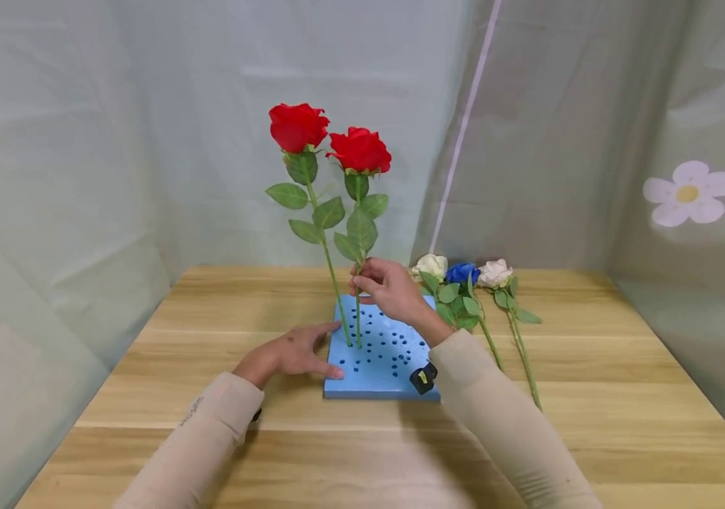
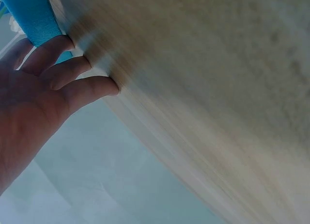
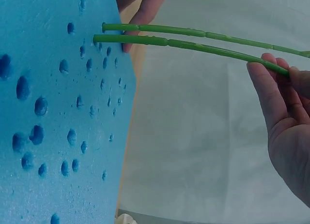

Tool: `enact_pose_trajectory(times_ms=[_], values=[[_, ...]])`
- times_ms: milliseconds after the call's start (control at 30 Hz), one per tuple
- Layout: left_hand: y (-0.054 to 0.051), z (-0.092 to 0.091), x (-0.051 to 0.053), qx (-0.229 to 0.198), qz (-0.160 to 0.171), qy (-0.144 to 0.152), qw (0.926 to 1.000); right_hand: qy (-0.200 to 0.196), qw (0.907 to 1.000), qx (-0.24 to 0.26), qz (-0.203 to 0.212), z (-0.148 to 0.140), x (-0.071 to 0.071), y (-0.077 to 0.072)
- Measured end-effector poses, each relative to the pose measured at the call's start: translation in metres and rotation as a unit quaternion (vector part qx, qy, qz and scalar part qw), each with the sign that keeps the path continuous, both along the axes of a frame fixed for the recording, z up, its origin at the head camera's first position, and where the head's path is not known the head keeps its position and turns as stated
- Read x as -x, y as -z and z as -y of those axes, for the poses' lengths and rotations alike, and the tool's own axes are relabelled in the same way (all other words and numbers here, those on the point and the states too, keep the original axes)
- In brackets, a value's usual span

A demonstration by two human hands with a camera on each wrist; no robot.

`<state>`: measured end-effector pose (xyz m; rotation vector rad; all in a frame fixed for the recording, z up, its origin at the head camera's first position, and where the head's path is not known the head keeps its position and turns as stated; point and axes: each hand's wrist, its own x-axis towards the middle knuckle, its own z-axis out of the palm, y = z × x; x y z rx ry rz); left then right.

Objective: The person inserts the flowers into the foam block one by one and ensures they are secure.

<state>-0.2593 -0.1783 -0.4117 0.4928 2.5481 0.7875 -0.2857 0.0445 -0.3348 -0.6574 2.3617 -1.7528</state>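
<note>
Two red artificial roses stand in holes of a blue foam board. My right hand pinches the green stem of the right rose between thumb and fingers, below its leaves. The foot of that stem sits in a hole. Beside it the left rose leans slightly left, untouched, its stem in a neighbouring hole. My left hand rests at the board's left edge, thumb at the front and fingers spread. In the left wrist view, the fingers extend loosely beside the board.
Right of the board, a cream rose, a blue rose and a pale pink rose lie on the wooden table. Grey-green curtains hang around the table's back and sides.
</note>
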Motion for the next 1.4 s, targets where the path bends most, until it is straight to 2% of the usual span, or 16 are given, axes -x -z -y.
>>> enact_pose_trajectory(times_ms=[333, 800, 1000, 1233, 1400], values=[[0.000, 0.000, 0.003, 0.009, -0.007, 0.009, 0.9999, 0.009, 0.9995, 0.002, -0.029, 0.002, -0.006, 0.006], [-0.002, 0.001, 0.000, 0.028, 0.003, -0.013, 0.9995, 0.012, 0.9996, 0.008, -0.024, -0.003, -0.008, 0.010], [-0.003, 0.000, 0.000, 0.027, 0.005, -0.015, 0.9995, 0.006, 0.9989, 0.002, -0.046, -0.008, -0.006, 0.008], [-0.003, -0.001, -0.001, 0.020, 0.006, -0.014, 0.9997, 0.024, 0.9925, -0.078, -0.091, -0.015, -0.005, 0.004], [-0.002, 0.000, -0.002, 0.018, 0.009, -0.018, 0.9996, 0.009, 0.9882, -0.113, -0.102, -0.022, -0.007, 0.003]])
